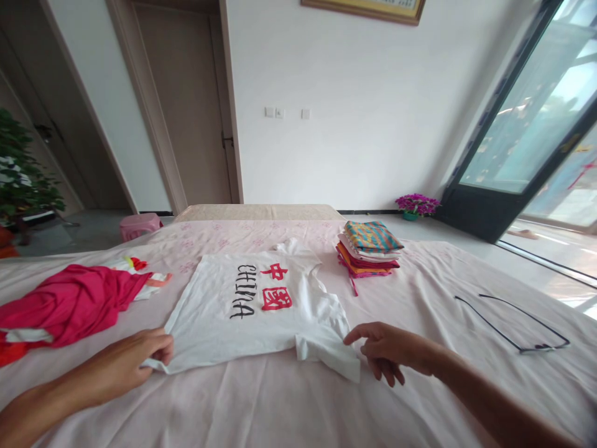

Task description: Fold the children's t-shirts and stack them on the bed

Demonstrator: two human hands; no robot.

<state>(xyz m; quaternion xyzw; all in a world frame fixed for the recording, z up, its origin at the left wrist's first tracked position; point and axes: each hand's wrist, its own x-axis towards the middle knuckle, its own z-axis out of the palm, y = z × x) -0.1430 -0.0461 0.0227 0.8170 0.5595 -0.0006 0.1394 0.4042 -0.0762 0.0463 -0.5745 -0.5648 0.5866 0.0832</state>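
A white T-shirt (209, 330) with red characters and the black word "CHINA" lies spread sideways across the pink sheet, its hem toward the left and its neck and sleeves toward the right. My left hand (152, 351) is closed on the near corner of the hem. At the near sleeve, my right hand (385, 351) has its fingers apart, the index fingertip at the sleeve's edge. Nothing shows in its grasp. Wrinkles run through the fabric around the sleeves.
A stack of folded clothes (370, 249) stands beyond the shirt on the right. Crumpled red and pink clothes (88, 302) lie at left. Black-framed glasses (543, 345) rest on the sheet at right. A pink stool (140, 227) stands on the floor behind.
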